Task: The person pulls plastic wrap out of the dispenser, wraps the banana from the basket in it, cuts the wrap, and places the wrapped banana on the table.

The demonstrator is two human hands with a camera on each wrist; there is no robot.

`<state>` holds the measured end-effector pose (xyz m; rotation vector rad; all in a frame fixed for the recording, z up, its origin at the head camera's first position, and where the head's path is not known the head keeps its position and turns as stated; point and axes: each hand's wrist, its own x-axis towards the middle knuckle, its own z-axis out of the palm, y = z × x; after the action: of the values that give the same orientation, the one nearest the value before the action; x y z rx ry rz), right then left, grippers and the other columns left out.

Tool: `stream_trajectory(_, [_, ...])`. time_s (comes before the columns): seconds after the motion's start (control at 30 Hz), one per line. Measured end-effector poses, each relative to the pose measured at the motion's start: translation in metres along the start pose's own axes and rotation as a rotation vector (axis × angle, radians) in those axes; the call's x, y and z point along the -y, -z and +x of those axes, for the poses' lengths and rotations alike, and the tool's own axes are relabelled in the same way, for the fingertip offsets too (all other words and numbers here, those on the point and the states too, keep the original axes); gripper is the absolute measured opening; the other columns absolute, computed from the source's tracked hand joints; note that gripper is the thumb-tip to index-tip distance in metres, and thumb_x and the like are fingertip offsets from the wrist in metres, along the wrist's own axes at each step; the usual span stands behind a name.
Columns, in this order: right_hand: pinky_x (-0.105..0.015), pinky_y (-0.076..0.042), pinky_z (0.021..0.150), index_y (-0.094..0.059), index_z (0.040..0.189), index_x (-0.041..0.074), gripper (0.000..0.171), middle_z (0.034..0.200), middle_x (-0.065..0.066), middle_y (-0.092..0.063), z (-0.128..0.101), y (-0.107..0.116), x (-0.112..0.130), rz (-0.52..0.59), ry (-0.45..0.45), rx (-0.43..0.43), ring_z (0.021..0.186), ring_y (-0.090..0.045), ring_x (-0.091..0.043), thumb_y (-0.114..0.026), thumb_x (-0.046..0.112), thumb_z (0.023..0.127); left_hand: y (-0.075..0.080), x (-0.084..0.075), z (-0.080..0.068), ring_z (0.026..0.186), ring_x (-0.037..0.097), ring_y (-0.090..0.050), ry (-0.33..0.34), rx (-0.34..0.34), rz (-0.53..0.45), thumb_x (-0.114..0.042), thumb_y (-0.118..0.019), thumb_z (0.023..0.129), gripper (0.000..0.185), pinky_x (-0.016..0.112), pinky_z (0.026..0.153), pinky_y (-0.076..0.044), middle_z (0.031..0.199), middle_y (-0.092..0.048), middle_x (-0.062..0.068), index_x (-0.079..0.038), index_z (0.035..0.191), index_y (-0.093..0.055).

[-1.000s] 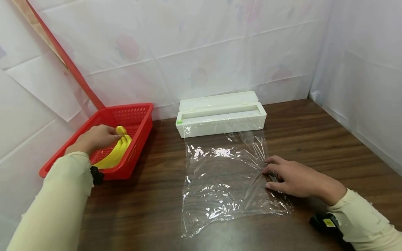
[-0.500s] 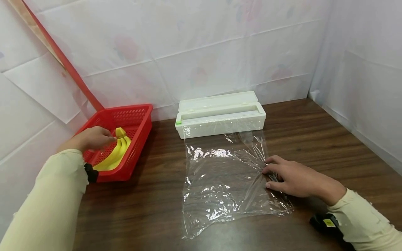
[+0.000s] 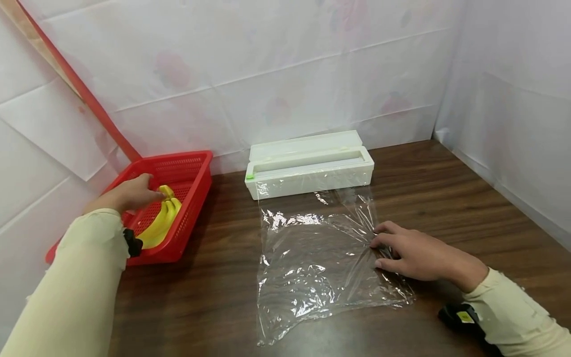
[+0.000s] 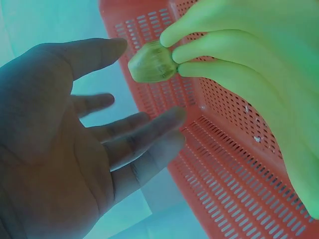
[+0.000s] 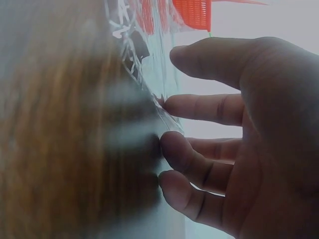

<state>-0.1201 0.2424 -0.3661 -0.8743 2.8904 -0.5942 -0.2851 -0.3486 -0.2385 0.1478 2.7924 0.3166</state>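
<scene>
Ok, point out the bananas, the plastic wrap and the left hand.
Bananas [image 3: 160, 223], head view, on the yellow peel.
Plastic wrap [image 3: 308, 258], head view, mid-sheet.
Left hand [image 4: 65, 149], left wrist view, on the palm.

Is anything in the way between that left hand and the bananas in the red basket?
Nothing visible. The left hand hangs over the red basket, and the left wrist view shows only a bare gap between it and the bananas.
</scene>
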Motion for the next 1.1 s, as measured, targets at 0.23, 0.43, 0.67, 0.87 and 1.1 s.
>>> stream_trajectory(0.23, [-0.03, -0.048, 0.07, -0.066, 0.122, 0.019, 0.031, 0.132, -0.007, -0.051, -0.003, -0.002, 0.001, 0.025, 0.002, 0.0, 0.073, -0.052, 0.002, -0.067, 0.037, 0.096, 0.001, -0.005, 0.005, 0.122, 0.061, -0.037, -0.035, 0.08, -0.028, -0.033, -0.063, 0.096, 0.085, 0.061, 0.083, -0.053, 0.142, -0.03, 0.044, 0.012, 0.151, -0.017])
stream_trajectory(0.43, [-0.031, -0.048, 0.07, -0.066, 0.121, 0.021, 0.03, 0.132, -0.007, -0.052, -0.003, -0.004, 0.004, 0.023, 0.017, -0.01, 0.072, -0.052, 0.002, -0.067, 0.037, 0.096, -0.002, -0.003, 0.005, 0.121, 0.06, -0.038, -0.055, 0.115, -0.021, -0.034, -0.064, 0.096, 0.079, 0.06, 0.082, -0.053, 0.139, -0.035, 0.042, 0.012, 0.149, -0.026])
stream_trajectory(0.67, [-0.031, -0.048, 0.07, -0.067, 0.121, 0.021, 0.029, 0.132, -0.007, -0.051, -0.002, -0.004, 0.005, 0.016, 0.026, -0.008, 0.071, -0.052, 0.003, -0.067, 0.036, 0.096, -0.005, 0.005, 0.005, 0.119, 0.059, -0.041, -0.063, 0.105, -0.022, -0.035, -0.065, 0.095, 0.084, 0.057, 0.08, -0.055, 0.14, -0.035, 0.041, 0.012, 0.15, -0.022])
stream_trajectory(0.87, [-0.03, -0.048, 0.069, -0.067, 0.122, 0.02, 0.03, 0.132, -0.006, -0.051, -0.003, -0.004, 0.005, 0.021, 0.016, -0.002, 0.071, -0.05, 0.003, -0.067, 0.036, 0.096, -0.004, 0.005, 0.006, 0.114, 0.055, -0.047, -0.047, 0.092, -0.021, -0.035, -0.066, 0.095, 0.077, 0.052, 0.076, -0.057, 0.136, -0.039, 0.04, 0.011, 0.144, -0.031])
stream_trajectory(1.1, [-0.029, -0.047, 0.068, -0.066, 0.122, 0.019, 0.03, 0.133, -0.007, -0.051, -0.003, -0.004, 0.007, 0.028, 0.005, 0.011, 0.071, -0.051, 0.002, -0.067, 0.035, 0.096, -0.007, 0.005, 0.004, 0.104, 0.047, -0.049, -0.017, 0.055, -0.108, -0.029, -0.074, 0.09, 0.081, 0.045, 0.076, -0.057, 0.119, -0.043, 0.034, 0.016, 0.134, -0.023])
